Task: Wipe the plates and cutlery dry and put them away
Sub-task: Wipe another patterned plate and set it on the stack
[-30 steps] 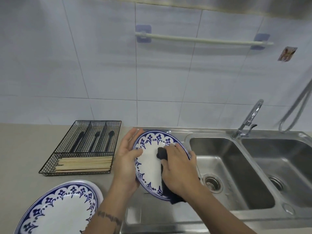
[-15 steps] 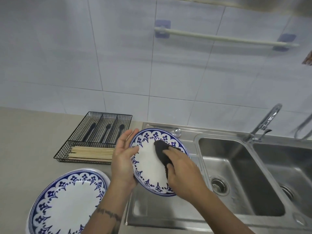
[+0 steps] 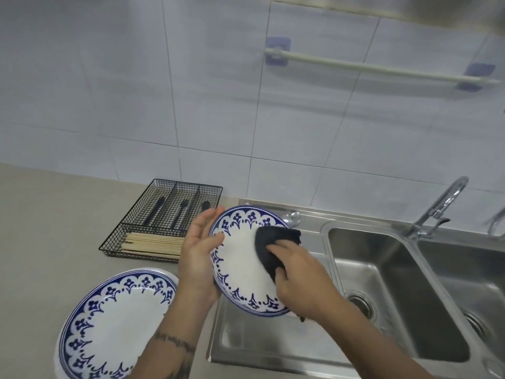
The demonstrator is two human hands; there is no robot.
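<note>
- Over the steel drainboard [image 3: 262,343] at the sink's left side, I see a blue-patterned plate [image 3: 240,266] held tilted, its face turned up toward the camera.
- Left hand [image 3: 198,258]: closed on the plate's left rim, thumb on the face, fingers spread behind the upper edge.
- Right hand [image 3: 297,280]: pressing a dark cloth [image 3: 270,242] flat against the plate's upper right face; fingers curled on the cloth, holding it.
- Second blue-patterned plate [image 3: 114,326]: lying flat at the tabletop's [image 3: 54,242] front edge, left of the held plate, partly crossed by the left forearm. I note a white rim beneath it; I cannot tell how many plates are stacked.
- Black wire tray [image 3: 164,220]: on the tabletop near the wall, just behind the left hand. Its rear compartments hold dark-handled cutlery [image 3: 180,212]; its front compartment holds wooden chopsticks [image 3: 153,243] lying crosswise.
- Double sink basin [image 3: 382,283]: right of the drainboard, with a faucet [image 3: 437,209] at its back edge.
- Towel rail [image 3: 377,68]: fixed to the tiled wall above.
</note>
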